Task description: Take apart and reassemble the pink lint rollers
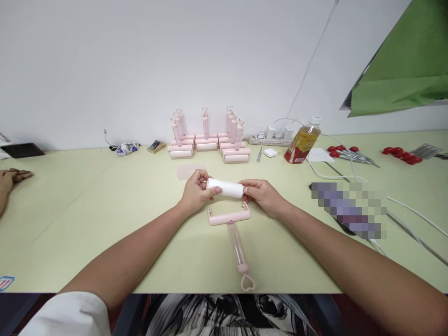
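A white lint roller refill (229,188) is held level above the table between my two hands. My left hand (199,191) grips its left end, thumb along the front. At the other end, the fingers of my right hand (262,195) pinch the roll's edge. Just below lies a pink lint roller handle (237,247), its U-shaped frame (229,218) towards the roll and its heart-shaped loop near the table's front edge. The frame carries no roll. A pale pink flat piece (185,172) lies behind my left hand.
Several pink lint rollers (206,143) stand along the wall. To the right are a drink bottle (303,142), a power strip (268,140), red-handled screwdrivers (350,153), cables and a blurred phone (346,210). Another person's hand (14,176) rests at far left.
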The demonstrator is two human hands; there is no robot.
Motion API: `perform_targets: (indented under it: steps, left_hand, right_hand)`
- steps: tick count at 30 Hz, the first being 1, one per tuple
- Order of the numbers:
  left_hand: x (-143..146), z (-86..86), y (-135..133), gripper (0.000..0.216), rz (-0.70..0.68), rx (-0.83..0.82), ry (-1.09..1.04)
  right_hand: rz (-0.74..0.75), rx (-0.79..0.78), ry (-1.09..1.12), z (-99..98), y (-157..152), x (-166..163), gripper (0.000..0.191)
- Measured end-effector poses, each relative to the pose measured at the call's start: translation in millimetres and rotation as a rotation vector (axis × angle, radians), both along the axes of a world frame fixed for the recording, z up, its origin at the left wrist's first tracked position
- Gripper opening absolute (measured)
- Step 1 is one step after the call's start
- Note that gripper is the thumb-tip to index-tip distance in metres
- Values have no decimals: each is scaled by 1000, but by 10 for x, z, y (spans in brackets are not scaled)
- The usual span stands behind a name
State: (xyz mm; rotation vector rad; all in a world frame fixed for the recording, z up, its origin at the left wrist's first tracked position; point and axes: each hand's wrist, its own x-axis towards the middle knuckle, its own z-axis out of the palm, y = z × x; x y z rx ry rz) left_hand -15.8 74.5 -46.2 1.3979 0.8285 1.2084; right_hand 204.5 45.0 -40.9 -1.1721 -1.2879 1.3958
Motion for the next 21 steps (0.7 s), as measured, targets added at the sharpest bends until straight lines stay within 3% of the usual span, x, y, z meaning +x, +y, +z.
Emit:
perform_targets:
  steps: [10, 21]
  left_hand:
    - [-9, -37, 40, 64, -15, -88, -22]
    - [-4, -23, 81, 69, 87, -240, -66]
  right_hand:
    - [-47, -95, 3, 10, 33, -3, 32]
    - [-68, -91, -126, -40, 46, 14, 24]
